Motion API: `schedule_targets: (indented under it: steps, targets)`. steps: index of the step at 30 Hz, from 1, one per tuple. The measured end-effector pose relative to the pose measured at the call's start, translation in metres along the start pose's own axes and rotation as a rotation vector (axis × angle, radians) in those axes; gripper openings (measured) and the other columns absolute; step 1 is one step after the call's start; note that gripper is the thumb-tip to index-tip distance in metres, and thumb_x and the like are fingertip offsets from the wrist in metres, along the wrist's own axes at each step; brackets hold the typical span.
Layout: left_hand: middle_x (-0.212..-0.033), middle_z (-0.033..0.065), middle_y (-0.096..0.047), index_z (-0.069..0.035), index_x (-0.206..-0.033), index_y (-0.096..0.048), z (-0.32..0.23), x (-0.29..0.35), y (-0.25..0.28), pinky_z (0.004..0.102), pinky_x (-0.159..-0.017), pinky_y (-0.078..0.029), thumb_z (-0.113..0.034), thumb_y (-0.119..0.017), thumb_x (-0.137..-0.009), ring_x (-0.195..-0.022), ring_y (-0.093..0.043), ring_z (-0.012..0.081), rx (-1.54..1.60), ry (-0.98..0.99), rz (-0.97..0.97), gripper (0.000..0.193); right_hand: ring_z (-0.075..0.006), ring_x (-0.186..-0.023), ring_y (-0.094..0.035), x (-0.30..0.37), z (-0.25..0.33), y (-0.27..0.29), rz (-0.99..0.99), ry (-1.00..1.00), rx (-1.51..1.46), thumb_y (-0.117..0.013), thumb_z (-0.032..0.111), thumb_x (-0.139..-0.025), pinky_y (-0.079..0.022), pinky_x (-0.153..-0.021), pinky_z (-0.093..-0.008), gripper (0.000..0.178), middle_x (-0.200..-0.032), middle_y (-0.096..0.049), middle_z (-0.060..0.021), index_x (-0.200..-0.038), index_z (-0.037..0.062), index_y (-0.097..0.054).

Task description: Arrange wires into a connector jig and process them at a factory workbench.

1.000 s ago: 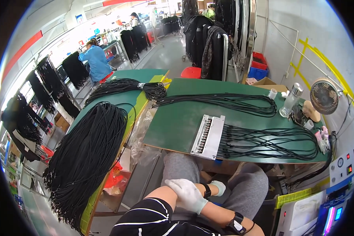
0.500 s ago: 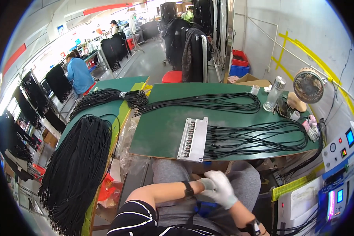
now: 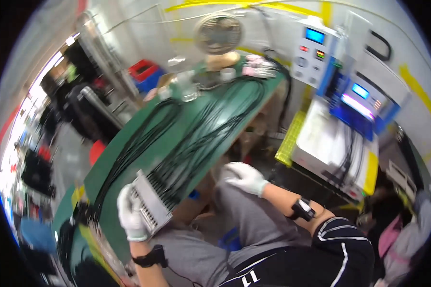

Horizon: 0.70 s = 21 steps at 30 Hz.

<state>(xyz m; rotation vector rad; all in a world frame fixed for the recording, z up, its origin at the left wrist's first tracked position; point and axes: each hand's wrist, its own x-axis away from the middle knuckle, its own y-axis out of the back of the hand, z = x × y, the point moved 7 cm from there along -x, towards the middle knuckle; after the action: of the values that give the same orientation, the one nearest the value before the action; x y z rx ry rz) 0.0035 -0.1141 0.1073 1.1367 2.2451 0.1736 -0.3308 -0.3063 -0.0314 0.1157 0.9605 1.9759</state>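
My left hand [image 3: 131,214], in a white glove, grips the near left edge of a flat silver metal cable fixture [image 3: 152,201]. A row of connector ends lines that edge. From its other side a bundle of thin black cables [image 3: 210,136] runs across the green table to the far right. My right hand [image 3: 246,178], also gloved in white, is over my grey-clad knee with nothing in it, its fingers stretched and apart. Motion blurs the picture. Another looped bundle of black cables [image 3: 141,136] lies further back on the table.
The green table [image 3: 111,165] carries a glass bottle [image 3: 187,86], a small fan [image 3: 219,33] and a pink-and-white cloth [image 3: 258,66] at its far end. To the right stand a white machine [image 3: 316,138] and control boxes [image 3: 312,52] with blue screens. Red and blue crates [image 3: 146,74] sit beyond.
The view has swung to the right. My hands, together over my lap before, have parted: the left has taken hold of the cable fixture, and the right has moved over my knee.
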Motion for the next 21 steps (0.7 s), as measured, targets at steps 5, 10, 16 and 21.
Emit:
schedule_targets:
  steps: [5, 10, 16, 21]
  targets:
    - [-0.156, 0.0191, -0.034, -0.005, -0.15, -0.039, 0.106, -0.007, 0.024, 0.0424, -0.119, -0.023, -0.047, -0.054, -0.098, -0.145, -0.03, 0.0341, -0.668, 0.044, 0.104, 0.069, -0.035, -0.122, -0.054, 0.0, 0.013, 0.008, 0.026, -0.032, -0.008, -0.066, 0.041, -0.086, -0.043, -0.105, -0.0423, 0.055, -0.13, -0.059, -0.0167, -0.127, 0.0054, -0.058]
    - [-0.158, 0.0199, -0.031, -0.006, -0.152, -0.036, 0.137, 0.004, 0.006, 0.0421, -0.12, -0.018, -0.047, -0.042, -0.103, -0.148, -0.025, 0.0346, -0.705, -0.037, 0.246, 0.064, -0.037, -0.125, -0.051, 0.01, 0.0, 0.019, -0.156, 0.112, 0.05, -0.069, 0.044, -0.082, -0.041, -0.106, -0.0447, 0.059, -0.128, -0.058, -0.0197, -0.124, 0.0031, -0.059]
    - [-0.159, 0.0196, -0.029, -0.007, -0.153, -0.034, 0.128, 0.006, 0.004, 0.0422, -0.12, -0.018, -0.049, -0.04, -0.103, -0.148, -0.024, 0.0349, -0.731, 0.004, 0.262, 0.066, -0.039, -0.13, -0.045, 0.022, -0.051, 0.177, -0.491, -0.251, 0.628, -0.069, 0.042, -0.082, -0.034, -0.111, -0.0478, 0.057, -0.133, -0.054, -0.0205, -0.121, 0.0019, -0.059]
    - [-0.159, 0.02, -0.028, -0.008, -0.152, -0.037, 0.13, 0.003, 0.003, 0.0428, -0.12, -0.02, -0.053, -0.042, -0.102, -0.147, -0.026, 0.0349, -0.712, -0.011, 0.269, 0.067, -0.0347, -0.147, -0.025, 0.073, -0.202, 0.235, -0.379, -0.959, 0.822, -0.047, 0.065, -0.09, -0.017, -0.119, -0.0534, 0.085, -0.157, -0.031, -0.0184, -0.151, 0.0068, -0.035]
